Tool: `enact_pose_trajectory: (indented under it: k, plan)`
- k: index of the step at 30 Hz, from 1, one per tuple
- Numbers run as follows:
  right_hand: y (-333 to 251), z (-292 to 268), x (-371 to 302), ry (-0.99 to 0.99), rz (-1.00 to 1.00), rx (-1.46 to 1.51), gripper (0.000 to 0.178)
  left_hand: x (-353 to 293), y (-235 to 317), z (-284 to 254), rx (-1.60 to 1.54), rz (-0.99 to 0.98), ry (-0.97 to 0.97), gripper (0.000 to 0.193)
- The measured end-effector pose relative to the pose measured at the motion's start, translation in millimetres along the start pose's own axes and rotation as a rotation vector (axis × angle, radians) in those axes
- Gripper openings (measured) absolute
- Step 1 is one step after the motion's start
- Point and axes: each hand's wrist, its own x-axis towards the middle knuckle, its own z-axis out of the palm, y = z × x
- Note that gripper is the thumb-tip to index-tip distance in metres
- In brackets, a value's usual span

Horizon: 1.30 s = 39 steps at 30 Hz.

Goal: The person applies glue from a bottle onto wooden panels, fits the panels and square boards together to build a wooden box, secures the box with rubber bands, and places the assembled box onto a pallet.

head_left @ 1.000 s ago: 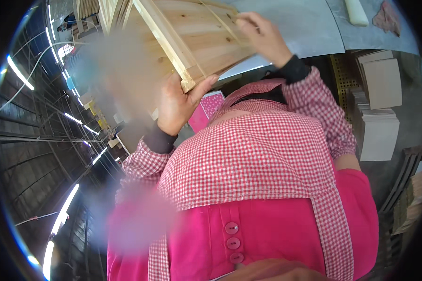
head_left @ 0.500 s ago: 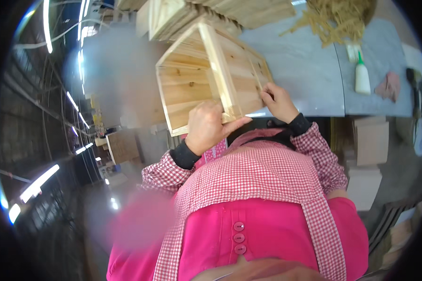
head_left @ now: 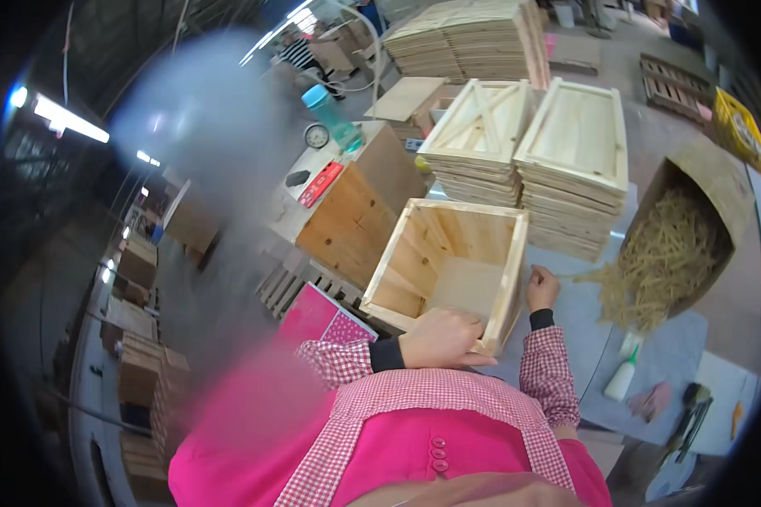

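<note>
An open-topped wooden box [head_left: 472,283] of pale knotty pine stands on the table in front of me, its opening facing up toward me. My left hand [head_left: 445,338] grips the near rim of that box at the right corner, fingers curled over the frame. Beside the right wall of the box is my right hand [head_left: 542,289], its fingers curled in; whatever they may hold is hidden. A narrow gap seems to part this hand from the box.
Stacked framed wooden panels [head_left: 571,144] rise behind the box. On the right a carton [head_left: 719,194] spills straw-like strips [head_left: 664,253]. Nearer lie a glue bottle [head_left: 621,378] and a pink cloth [head_left: 649,402]. At the left, a wooden cabinet [head_left: 351,232] bears a teal bottle [head_left: 333,118].
My view has swung up, showing more of the far side. The box has turned from lying with its opening leftward to facing up. My right hand has moved along its right side.
</note>
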Motion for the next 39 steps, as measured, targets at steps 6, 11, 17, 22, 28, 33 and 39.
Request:
enact_pose_trajectory:
  k: [6, 11, 17, 22, 28, 33, 39]
  plan:
    - [-3.8, -1.4, 12.6, -0.153, -0.014, -0.136, 0.019, -8.0, -9.4, -2.5, -0.124, 0.073, -0.002, 0.052]
    - [-114.4, -87.7, 28.5, -0.068, 0.097, 0.089, 0.019, -15.5, -17.2, -51.2, -0.476, 0.235, 0.323, 0.031]
    - [-330.9, -175.3, -17.5, 0.402, -0.897, 0.472, 0.007, -99.9, -16.8, -185.4, -0.332, 0.528, 1.233, 0.019]
    - [-444.0, -160.9, -50.2, 0.239, -1.548, 0.608, 0.01, -132.6, -10.7, -224.6, -0.451, 1.013, 1.268, 0.02]
    - [-470.6, -126.4, -74.7, 0.125, -1.62, 0.571, 0.016, -154.9, -49.7, -233.8, -0.55, 1.075, 1.275, 0.023]
    - [-466.4, -124.2, -76.6, 0.059, -1.576, 0.535, 0.021, -157.8, -95.1, -218.1, -0.644, 1.0, 1.188, 0.026]
    - [-318.7, -83.7, 19.1, 0.096, -0.654, -0.328, 0.02, -29.8, -194.6, -101.7, -0.439, 0.138, 0.845, 0.024]
